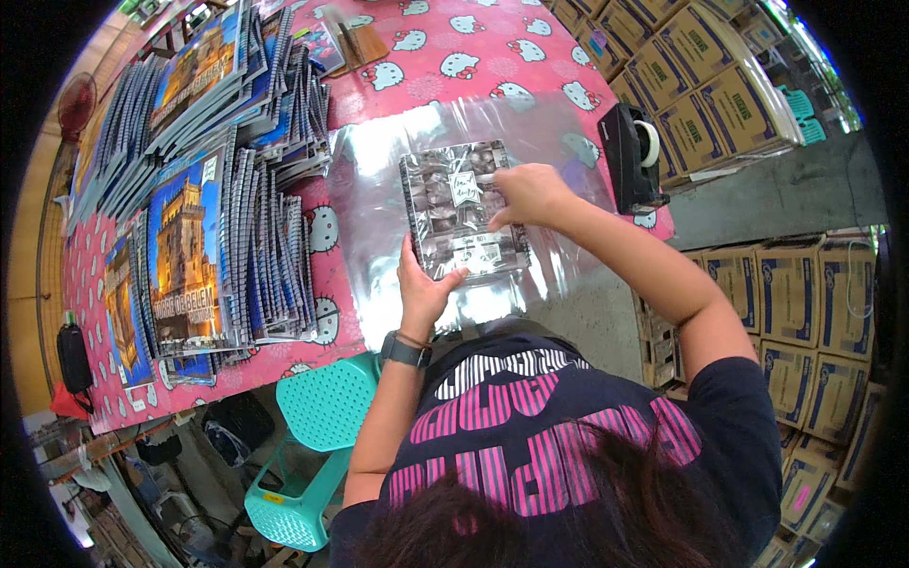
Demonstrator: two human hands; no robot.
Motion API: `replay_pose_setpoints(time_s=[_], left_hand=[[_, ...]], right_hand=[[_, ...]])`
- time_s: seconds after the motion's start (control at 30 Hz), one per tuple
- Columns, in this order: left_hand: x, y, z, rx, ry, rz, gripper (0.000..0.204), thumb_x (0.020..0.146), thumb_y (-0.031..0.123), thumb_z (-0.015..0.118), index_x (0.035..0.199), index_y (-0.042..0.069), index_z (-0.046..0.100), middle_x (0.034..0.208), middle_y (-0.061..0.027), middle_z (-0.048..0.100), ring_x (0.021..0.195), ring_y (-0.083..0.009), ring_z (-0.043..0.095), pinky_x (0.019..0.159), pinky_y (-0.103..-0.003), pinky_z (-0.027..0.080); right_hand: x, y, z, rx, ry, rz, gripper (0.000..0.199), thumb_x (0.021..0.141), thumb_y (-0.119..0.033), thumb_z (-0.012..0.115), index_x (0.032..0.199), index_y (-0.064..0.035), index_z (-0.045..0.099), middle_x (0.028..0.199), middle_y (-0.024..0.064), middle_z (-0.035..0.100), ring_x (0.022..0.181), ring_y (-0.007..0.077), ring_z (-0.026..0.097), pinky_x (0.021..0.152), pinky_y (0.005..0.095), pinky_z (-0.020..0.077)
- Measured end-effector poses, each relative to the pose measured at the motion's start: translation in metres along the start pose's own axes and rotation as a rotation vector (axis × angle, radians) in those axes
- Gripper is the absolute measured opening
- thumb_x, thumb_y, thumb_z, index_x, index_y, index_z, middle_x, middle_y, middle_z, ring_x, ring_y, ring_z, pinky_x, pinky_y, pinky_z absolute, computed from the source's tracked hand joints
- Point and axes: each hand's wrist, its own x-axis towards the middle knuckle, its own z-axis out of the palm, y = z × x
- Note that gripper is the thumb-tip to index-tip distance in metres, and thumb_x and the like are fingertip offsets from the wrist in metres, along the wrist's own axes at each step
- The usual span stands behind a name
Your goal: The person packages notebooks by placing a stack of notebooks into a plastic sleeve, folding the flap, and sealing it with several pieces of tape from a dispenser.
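A spiral-bound notebook [440, 194] with a black-and-white photo cover and a pale label lies on clear plastic sheeting [374, 189], its binding on the left side. The cover looks glossy; whether plastic lies over it I cannot tell. My left hand [423, 289] holds the notebook's lower left corner, fingers along the binding and thumb on the bottom edge. Over its right edge, my right hand [532, 196] has its fingers bent and drawn together, slightly blurred. What they pinch, if anything, is hidden.
Stacks of spiral-bound notebooks [189, 256] with colourful tower covers crowd the table's left side. A black tape dispenser [625, 161] stands at the right edge. The tablecloth [431, 85] is pink. Green plastic stools [327, 402] stand below; cardboard boxes [705, 104] are piled to the right.
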Motion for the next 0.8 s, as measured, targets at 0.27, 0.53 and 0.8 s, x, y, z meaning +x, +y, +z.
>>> replay_pose_setpoints(time_s=[0.27, 0.53, 0.8], left_hand=[[0.041, 0.042, -0.020, -0.893, -0.257, -0.575, 0.051, 0.079, 0.017, 0.069, 0.119, -0.004, 0.045, 0.102, -0.0117, 0.060, 0.089, -0.0195, 0.062, 0.076, -0.032, 0.053], [0.079, 0.158, -0.011, 0.413, -0.128, 0.750, 0.053, 0.060, 0.014, 0.075, 0.111, 0.014, 0.059, 0.110, -0.0039, 0.054, 0.107, -0.0229, 0.052, 0.097, -0.045, 0.033], [0.141, 0.175, 0.016, 0.505, 0.203, 0.757, 0.069, 0.070, 0.008, 0.069, 0.133, 0.015, 0.043, 0.139, -0.0179, 0.032, 0.127, -0.0377, 0.031, 0.104, -0.051, 0.025]], right_hand=[[-0.041, 0.010, 0.079, 0.887, 0.492, -0.072, 0.098, 0.063, -0.037, 0.082, 0.139, -0.0057, 0.030, 0.129, 0.0206, 0.044, 0.119, 0.0345, 0.043, 0.100, 0.0416, 0.0357], [-0.068, 0.095, 0.020, 2.448, 0.013, -0.427, 0.073, 0.081, -0.056, 0.056, 0.131, -0.0048, 0.042, 0.124, 0.0170, 0.052, 0.112, 0.0309, 0.054, 0.088, 0.0532, 0.0447], [0.083, 0.182, -0.014, 2.349, 0.598, -0.170, 0.046, 0.081, -0.028, 0.060, 0.118, -0.0063, 0.045, 0.110, 0.0111, 0.057, 0.094, 0.0263, 0.061, 0.080, 0.0467, 0.0523]])
